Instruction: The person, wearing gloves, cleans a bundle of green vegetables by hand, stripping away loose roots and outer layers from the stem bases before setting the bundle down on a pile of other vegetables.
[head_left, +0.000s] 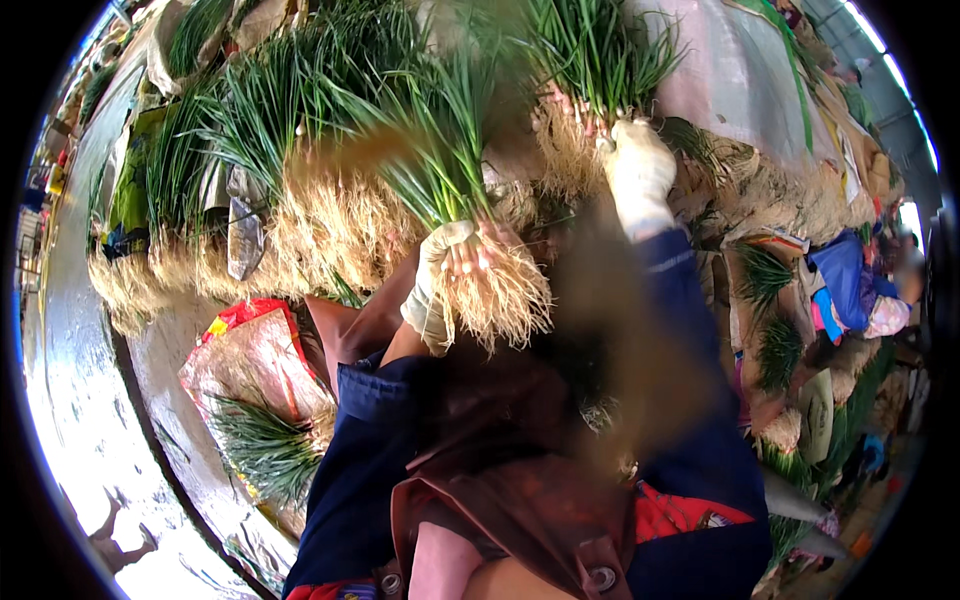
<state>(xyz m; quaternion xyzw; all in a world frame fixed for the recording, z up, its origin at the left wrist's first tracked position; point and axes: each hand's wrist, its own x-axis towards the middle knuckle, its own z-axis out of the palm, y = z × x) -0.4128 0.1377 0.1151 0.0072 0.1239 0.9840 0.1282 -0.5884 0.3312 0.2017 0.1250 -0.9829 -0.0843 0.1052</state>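
Gathering, seemingly: left white-gloved grip (436, 278) pinching green stringy-rooted onions (462, 192). Cannot tell right white-gloved grip's (640, 170) closure; likely lift second bunch (595, 70).

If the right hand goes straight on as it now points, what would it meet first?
Likely the upper green-onion bunch: the right hand seems already at its stems, though depth makes actual contact unclear.
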